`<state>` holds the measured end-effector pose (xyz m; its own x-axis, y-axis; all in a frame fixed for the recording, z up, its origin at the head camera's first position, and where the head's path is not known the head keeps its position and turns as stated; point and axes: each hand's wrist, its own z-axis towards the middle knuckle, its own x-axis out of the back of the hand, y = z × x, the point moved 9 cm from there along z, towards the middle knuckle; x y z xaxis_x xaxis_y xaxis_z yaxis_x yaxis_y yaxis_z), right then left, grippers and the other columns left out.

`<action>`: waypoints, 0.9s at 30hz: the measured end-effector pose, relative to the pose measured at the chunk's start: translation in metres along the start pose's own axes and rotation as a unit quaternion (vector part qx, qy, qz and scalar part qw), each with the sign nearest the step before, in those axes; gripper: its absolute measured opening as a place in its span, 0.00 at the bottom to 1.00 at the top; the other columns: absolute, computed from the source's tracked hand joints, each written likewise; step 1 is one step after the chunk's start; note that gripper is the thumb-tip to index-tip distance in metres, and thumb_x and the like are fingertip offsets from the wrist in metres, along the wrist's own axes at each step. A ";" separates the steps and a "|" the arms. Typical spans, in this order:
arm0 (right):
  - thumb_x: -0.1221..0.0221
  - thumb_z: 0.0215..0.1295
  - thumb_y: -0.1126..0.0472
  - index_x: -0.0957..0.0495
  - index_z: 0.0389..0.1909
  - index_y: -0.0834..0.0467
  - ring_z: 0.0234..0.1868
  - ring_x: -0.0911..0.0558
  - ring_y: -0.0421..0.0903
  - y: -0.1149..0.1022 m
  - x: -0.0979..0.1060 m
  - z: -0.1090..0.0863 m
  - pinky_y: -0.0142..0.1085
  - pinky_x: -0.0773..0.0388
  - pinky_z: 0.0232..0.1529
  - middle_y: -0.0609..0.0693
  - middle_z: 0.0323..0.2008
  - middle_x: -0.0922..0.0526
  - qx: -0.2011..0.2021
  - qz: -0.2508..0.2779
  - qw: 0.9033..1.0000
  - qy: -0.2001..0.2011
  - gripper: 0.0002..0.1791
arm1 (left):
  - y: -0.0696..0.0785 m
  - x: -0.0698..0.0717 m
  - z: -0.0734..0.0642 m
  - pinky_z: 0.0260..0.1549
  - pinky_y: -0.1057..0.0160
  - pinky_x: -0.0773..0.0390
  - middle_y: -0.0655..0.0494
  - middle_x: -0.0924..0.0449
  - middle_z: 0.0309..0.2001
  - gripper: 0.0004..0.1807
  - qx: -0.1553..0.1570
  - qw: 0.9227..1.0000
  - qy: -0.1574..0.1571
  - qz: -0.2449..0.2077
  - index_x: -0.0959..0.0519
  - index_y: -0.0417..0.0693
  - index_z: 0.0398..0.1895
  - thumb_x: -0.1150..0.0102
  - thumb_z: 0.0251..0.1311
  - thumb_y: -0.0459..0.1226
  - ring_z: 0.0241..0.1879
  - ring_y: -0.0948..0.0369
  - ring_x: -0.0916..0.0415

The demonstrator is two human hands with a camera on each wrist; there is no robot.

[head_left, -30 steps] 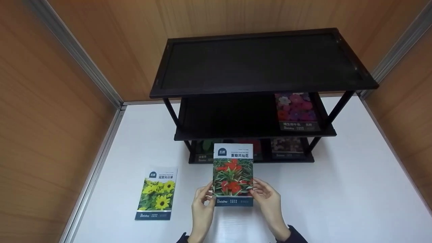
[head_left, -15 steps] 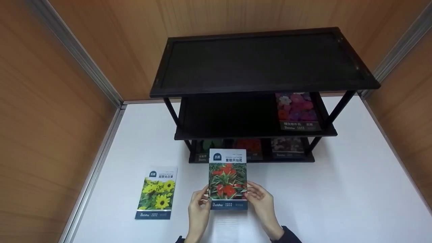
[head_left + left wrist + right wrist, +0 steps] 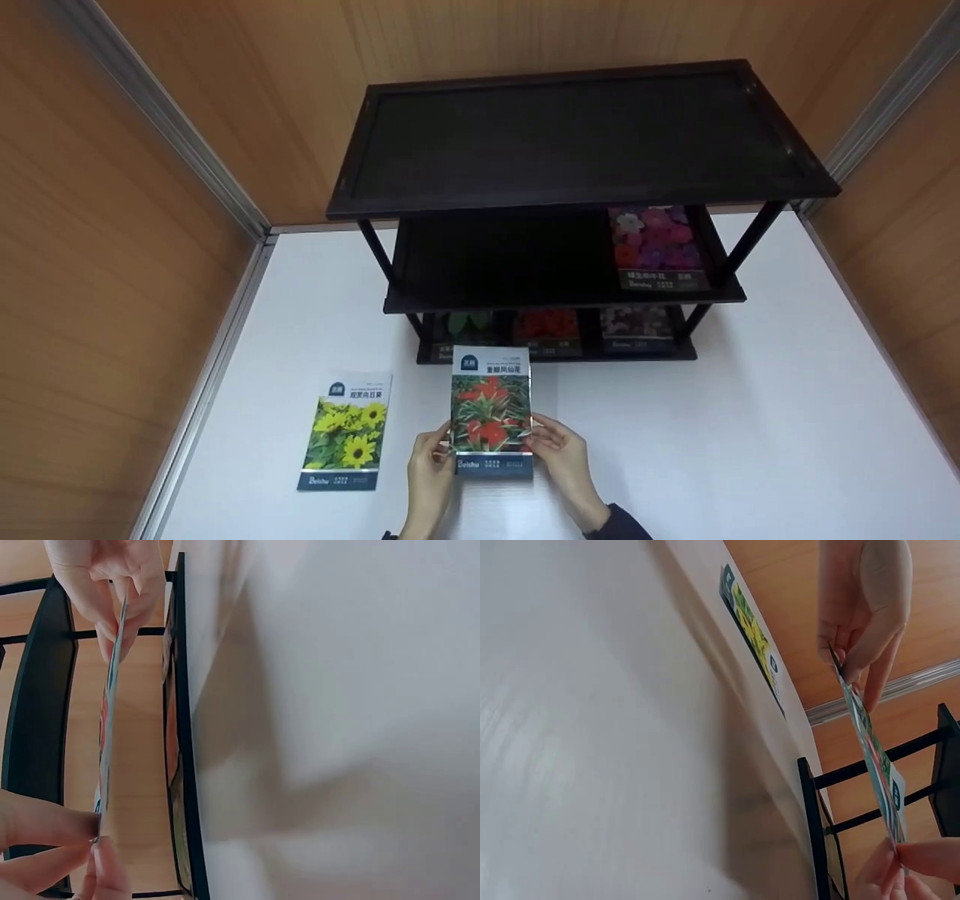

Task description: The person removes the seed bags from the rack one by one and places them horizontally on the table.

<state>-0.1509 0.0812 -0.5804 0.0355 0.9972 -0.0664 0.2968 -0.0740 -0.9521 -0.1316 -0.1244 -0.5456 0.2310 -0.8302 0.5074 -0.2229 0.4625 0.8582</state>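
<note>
A seed packet with red flowers (image 3: 490,412) is held up above the white table, in front of the black shelf. My left hand (image 3: 430,480) pinches its left edge near the bottom, and my right hand (image 3: 564,463) pinches the right edge. Both wrist views show the packet thin and edge-on, raised off the table, with the left-hand fingertips (image 3: 88,829) and the right-hand fingertips (image 3: 892,859) at opposite edges. To the left, a yellow sunflower seed packet (image 3: 346,431) lies face up on the table.
The three-tier black shelf (image 3: 577,142) stands at the back. A pink and purple flower packet (image 3: 656,244) lies on its middle tier. On the bottom tier lie a green leaf packet (image 3: 466,326), a red flower packet (image 3: 551,328) and a pale flower packet (image 3: 637,326). Wooden walls enclose the table.
Both hands have moved left and slightly down toward me in the head view, carrying the red flower seed packet. The sunflower packet and the shelf stay put.
</note>
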 end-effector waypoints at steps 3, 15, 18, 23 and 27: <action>0.45 0.51 0.74 0.34 0.52 0.76 0.33 0.21 0.40 0.008 -0.005 0.000 0.30 0.24 0.35 0.55 0.33 0.21 -0.012 0.009 1.000 -0.011 0.25 | -0.004 0.001 0.000 0.26 0.69 0.30 0.49 0.30 0.34 0.23 -0.003 1.000 -0.002 0.021 0.27 0.30 0.47 0.48 0.42 0.17 0.29 0.57 0.31; 0.46 0.49 0.77 0.35 0.52 0.75 0.29 0.20 0.41 0.030 -0.026 0.000 0.32 0.23 0.30 0.52 0.31 0.20 -0.064 0.017 0.997 -0.040 0.25 | -0.022 0.006 0.005 0.24 0.68 0.32 0.49 0.31 0.33 0.22 0.030 0.996 -0.027 0.081 0.28 0.28 0.47 0.51 0.43 0.17 0.29 0.60 0.34; 0.45 0.48 0.77 0.35 0.52 0.75 0.29 0.20 0.41 0.030 -0.033 0.001 0.32 0.23 0.30 0.54 0.31 0.20 -0.059 0.020 0.997 -0.050 0.25 | -0.028 0.009 0.007 0.26 0.67 0.32 0.49 0.32 0.33 0.23 0.038 0.995 -0.027 0.087 0.28 0.27 0.48 0.52 0.43 0.17 0.30 0.59 0.34; 0.45 0.46 0.78 0.33 0.51 0.75 0.28 0.20 0.41 0.030 -0.045 0.002 0.32 0.23 0.29 0.54 0.31 0.20 -0.054 0.006 0.997 -0.053 0.25 | -0.037 0.015 0.009 0.29 0.64 0.31 0.47 0.32 0.34 0.23 0.051 0.993 -0.027 0.098 0.29 0.26 0.48 0.52 0.43 0.17 0.31 0.58 0.33; 0.46 0.45 0.79 0.33 0.50 0.76 0.27 0.21 0.40 0.029 -0.053 0.003 0.32 0.23 0.28 0.54 0.30 0.20 -0.045 -0.001 0.998 -0.052 0.25 | -0.042 0.020 0.011 0.31 0.61 0.30 0.45 0.31 0.34 0.23 0.055 0.993 -0.023 0.099 0.29 0.25 0.48 0.53 0.42 0.16 0.32 0.56 0.32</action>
<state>-0.1472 0.0261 -0.6055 -0.0639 0.9930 -0.0991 0.3820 -0.0675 -0.9217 -0.1278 -0.1632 -0.5722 0.1292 -0.7403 0.6598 -0.3629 0.5839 0.7262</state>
